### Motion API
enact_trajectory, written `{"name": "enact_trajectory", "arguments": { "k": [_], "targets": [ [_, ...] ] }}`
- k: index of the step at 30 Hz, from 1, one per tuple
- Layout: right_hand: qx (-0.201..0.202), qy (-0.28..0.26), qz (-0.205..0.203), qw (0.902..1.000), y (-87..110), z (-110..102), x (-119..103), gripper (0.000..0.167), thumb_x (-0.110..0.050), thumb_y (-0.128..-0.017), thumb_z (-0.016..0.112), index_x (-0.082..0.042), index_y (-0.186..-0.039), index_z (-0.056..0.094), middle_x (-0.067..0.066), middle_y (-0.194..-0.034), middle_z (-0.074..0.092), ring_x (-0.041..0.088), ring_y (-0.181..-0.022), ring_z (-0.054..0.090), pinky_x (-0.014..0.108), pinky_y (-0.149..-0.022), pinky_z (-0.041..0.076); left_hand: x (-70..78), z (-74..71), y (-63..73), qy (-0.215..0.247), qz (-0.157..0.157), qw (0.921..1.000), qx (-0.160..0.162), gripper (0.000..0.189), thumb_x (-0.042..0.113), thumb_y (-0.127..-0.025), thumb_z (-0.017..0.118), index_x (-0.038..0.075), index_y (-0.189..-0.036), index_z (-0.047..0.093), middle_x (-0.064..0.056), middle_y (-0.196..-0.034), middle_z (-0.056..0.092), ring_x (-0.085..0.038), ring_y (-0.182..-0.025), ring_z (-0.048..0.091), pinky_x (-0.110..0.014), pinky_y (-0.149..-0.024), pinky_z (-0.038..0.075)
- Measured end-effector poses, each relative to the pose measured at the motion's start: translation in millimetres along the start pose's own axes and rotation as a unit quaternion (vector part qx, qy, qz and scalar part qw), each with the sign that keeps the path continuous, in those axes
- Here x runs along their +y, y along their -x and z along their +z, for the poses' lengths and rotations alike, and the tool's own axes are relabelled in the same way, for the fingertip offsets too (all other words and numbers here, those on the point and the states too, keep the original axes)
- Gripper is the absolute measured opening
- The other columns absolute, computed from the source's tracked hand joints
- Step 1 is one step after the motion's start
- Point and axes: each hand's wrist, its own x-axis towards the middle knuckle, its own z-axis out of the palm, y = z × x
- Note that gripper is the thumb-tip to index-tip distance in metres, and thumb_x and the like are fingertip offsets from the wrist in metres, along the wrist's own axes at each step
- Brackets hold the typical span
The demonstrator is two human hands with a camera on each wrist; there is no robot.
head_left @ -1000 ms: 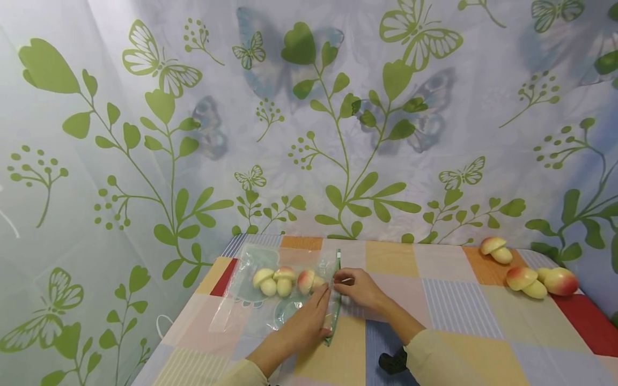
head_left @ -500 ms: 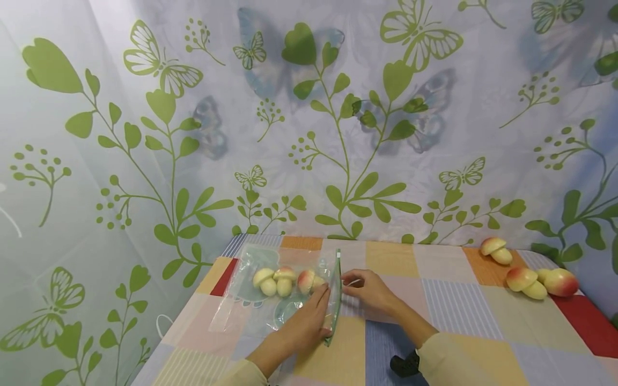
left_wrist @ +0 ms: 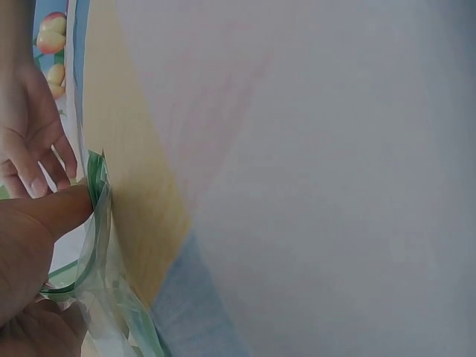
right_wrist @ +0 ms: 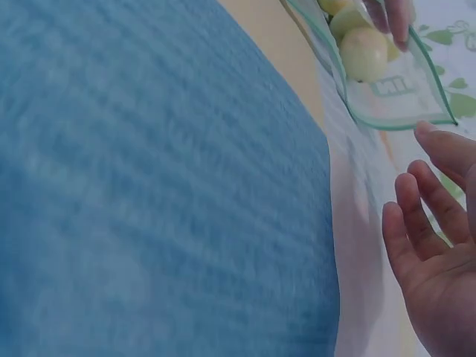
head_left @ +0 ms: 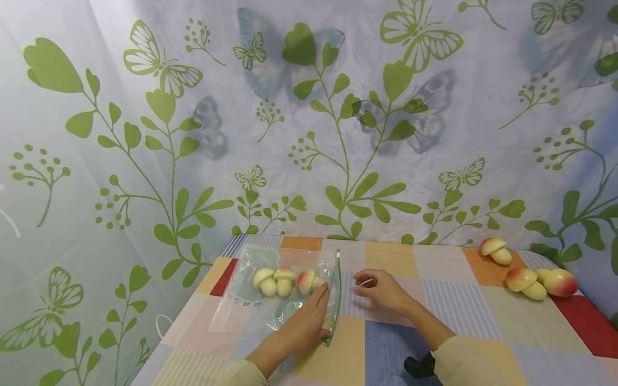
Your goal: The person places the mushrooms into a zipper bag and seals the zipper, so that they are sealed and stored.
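A clear zip-top bag (head_left: 227, 317) with a green zip edge lies on the left of the table, with several yellow-and-red toy mushrooms (head_left: 285, 282) inside. My left hand (head_left: 309, 317) holds it near its right end; in the left wrist view the thumb (left_wrist: 71, 208) is against the green edge and the other fingers are below. The bag's mouth (right_wrist: 372, 123) stands parted in the right wrist view. Just right of the zip edge, my right hand (head_left: 383, 292) hovers apart from the bag, fingers loosely bent and holding nothing.
More toy mushrooms (head_left: 526, 282) lie at the table's right side, one of them (head_left: 496, 251) farther back. A patchwork cloth (head_left: 463, 305) covers the table. Behind it hangs a curtain (head_left: 309, 134) printed with leaves and butterflies. A black wrist device (head_left: 419, 366) sits at the right sleeve.
My right hand has let go of the bag's green edge and moved a little to the right. The left hand and the bag have stayed in place.
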Motion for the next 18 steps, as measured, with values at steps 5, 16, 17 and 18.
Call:
{"name": "enact_trajectory", "arguments": {
  "k": [5,16,17,18],
  "targets": [
    [0.001,0.010,0.010,0.9999,7.9,-10.1,1.9,0.036,-0.009,-0.097,0.073,0.004,-0.129,0.066,0.020,-0.117,0.068,0.031,-0.105,0.068,0.033,-0.081,0.059,0.0,0.1,0.3,0.006,0.005,1.0000,0.000,0.098,0.020,-0.086,0.086,-0.015,-0.155,0.025,-0.028,-0.163,0.025,-0.035,-0.148,0.034,-0.038,-0.118,0.034],
    [0.006,0.032,0.009,0.9994,23.7,-33.0,1.7,0.036,-0.009,-0.095,0.075,0.004,-0.128,0.066,0.020,-0.117,0.068,0.031,-0.104,0.069,0.031,-0.080,0.059,-1.1,0.4,-0.2,0.019,0.004,0.9998,-0.002,0.099,0.019,-0.086,0.086,-0.016,-0.155,0.025,-0.029,-0.163,0.024,-0.037,-0.146,0.037,-0.039,-0.116,0.036],
    [0.008,0.031,0.013,0.9994,26.7,-36.2,1.7,0.036,-0.009,-0.095,0.075,0.004,-0.128,0.066,0.020,-0.117,0.068,0.031,-0.105,0.068,0.030,-0.080,0.058,-0.7,0.7,-0.5,0.020,0.004,0.9998,-0.002,0.099,0.019,-0.086,0.086,-0.016,-0.155,0.025,-0.029,-0.163,0.024,-0.037,-0.146,0.037,-0.039,-0.116,0.036],
    [0.012,0.031,0.015,0.9993,29.6,-39.4,1.9,0.036,-0.009,-0.095,0.075,0.004,-0.128,0.067,0.020,-0.117,0.068,0.031,-0.105,0.069,0.030,-0.080,0.058,-0.4,1.2,-0.8,0.020,0.004,0.9998,-0.002,0.099,0.019,-0.086,0.087,-0.015,-0.155,0.025,-0.028,-0.163,0.025,-0.037,-0.146,0.037,-0.039,-0.116,0.036]
  ]
}}
